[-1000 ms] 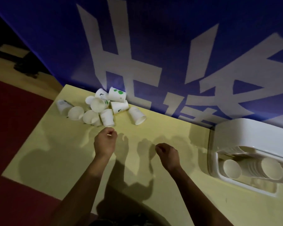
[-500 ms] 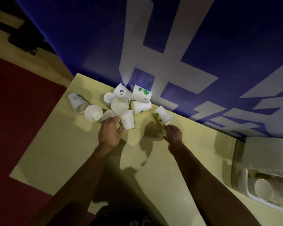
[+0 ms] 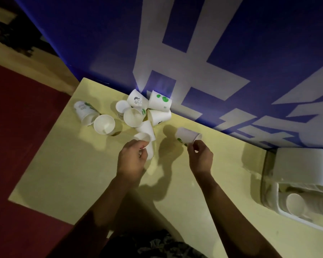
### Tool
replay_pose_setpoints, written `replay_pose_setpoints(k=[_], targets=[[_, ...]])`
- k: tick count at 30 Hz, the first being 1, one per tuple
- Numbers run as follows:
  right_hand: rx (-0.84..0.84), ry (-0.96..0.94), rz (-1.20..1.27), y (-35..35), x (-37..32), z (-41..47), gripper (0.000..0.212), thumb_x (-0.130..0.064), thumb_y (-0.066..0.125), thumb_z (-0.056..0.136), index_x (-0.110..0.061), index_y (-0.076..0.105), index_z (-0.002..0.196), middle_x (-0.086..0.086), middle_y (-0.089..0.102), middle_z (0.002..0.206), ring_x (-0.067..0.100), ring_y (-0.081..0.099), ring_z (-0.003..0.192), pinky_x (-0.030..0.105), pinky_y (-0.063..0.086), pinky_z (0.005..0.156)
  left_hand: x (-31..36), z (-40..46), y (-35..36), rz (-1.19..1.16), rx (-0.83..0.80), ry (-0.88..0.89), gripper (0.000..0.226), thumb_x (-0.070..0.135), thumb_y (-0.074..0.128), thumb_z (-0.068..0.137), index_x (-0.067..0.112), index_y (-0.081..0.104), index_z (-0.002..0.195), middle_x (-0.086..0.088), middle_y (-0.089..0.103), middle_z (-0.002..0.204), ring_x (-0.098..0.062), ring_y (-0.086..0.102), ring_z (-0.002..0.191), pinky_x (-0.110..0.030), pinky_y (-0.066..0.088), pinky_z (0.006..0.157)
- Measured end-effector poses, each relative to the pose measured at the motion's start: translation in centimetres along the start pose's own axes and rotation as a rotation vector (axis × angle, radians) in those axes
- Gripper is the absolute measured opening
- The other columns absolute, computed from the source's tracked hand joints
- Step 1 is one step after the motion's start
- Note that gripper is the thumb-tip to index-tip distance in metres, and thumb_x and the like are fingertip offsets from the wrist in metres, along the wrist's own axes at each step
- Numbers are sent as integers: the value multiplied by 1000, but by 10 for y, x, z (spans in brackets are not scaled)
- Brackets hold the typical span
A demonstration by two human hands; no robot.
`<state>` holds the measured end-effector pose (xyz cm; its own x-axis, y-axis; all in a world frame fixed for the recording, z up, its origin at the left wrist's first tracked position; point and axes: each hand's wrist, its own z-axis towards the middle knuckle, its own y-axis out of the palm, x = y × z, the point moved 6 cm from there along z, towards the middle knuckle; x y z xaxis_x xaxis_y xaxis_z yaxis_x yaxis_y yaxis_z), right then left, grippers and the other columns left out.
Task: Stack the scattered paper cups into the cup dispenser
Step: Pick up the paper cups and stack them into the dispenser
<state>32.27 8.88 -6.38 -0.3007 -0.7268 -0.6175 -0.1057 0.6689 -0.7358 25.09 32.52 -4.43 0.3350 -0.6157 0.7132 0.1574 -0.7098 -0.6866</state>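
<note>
- Left hand [image 3: 131, 157] fingers grip a paper cup [image 3: 145, 141] at the near edge of the cup pile [image 3: 136, 112].
- Right hand [image 3: 200, 157] fingers pinch a green-dotted cup [image 3: 186, 135].
- Cup dispenser [image 3: 302, 175] lies far right on the worktop [image 3: 73, 164].

pale yellow table [image 3: 67, 164], far edge against blue banner wall [image 3: 101, 43]. loose cluster of white paper cups [image 3: 132, 116] lying on it near far left corner, most tipped on sides, some green-printed; one open cup [image 3: 104, 124] just beside a tipped one [image 3: 85, 112]. white cup dispenser [image 3: 304, 185] sits at right end, cups stacked inside
</note>
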Motion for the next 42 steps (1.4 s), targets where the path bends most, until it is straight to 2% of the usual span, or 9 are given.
replay_pose_setpoints(k=[3,6,9,13,19,27,32,37,42], targets=[[74,-197,-59,-27,0,-40,14,-22,58,95,-15,65,86,-1,69,83,18,62,73,33,54,63,33,-22,9,-31,-57,109,24,5,65,82,17,70,102,-2,67,92,-19,61,82,-28,51,73],[142,-273,-92,-53,10,-71,6,-16,64,91,-17,68,95,0,72,93,19,63,81,33,55,66,59,-43,23,15,-104,190,18,9,65,82,18,69,96,-1,67,88,-19,61,80,-31,52,69],[225,-307,-95,-83,24,-95,19,-10,71,85,-17,70,103,3,73,98,22,66,83,33,57,66,81,-62,35,20,-123,225,18,10,65,83,19,69,98,1,67,93,-14,60,82,-23,46,71],[332,-379,-92,-126,53,-121,26,-4,75,81,-15,70,103,2,73,96,23,66,83,33,56,63,121,-92,53,7,-149,313,14,10,64,84,18,68,95,2,66,91,-15,59,81,-29,51,69],[429,-389,-44,-193,118,-138,25,-4,74,80,-18,68,100,0,71,89,21,61,76,35,54,59,180,-136,97,-35,-152,362,11,13,64,85,23,67,90,10,62,84,-9,56,77,-22,48,66],[565,-271,-61,-289,223,-126,24,-6,74,82,-16,73,104,-2,72,97,20,62,90,23,45,70,256,-181,175,-75,-141,386,11,12,64,84,22,67,87,8,64,83,-12,58,75,-34,52,67],[460,-228,-120,-311,265,-103,21,-7,67,89,-13,73,108,-1,71,101,25,59,99,27,47,69,291,-205,210,-62,-148,419,10,12,65,86,21,68,91,6,66,87,-14,60,79,-35,52,70],[194,-237,-306,-290,289,-77,13,-7,59,91,-13,71,92,0,67,86,26,54,89,36,51,59,314,-217,224,-42,-129,421,12,12,64,87,17,70,95,4,68,92,-14,60,82,-32,52,74],[34,-288,-374,-265,303,-52,17,-7,56,89,-14,72,90,5,70,90,28,55,92,33,45,72,336,-216,238,21,-158,445,14,12,63,87,17,70,98,4,67,95,-14,61,86,-31,52,77]])
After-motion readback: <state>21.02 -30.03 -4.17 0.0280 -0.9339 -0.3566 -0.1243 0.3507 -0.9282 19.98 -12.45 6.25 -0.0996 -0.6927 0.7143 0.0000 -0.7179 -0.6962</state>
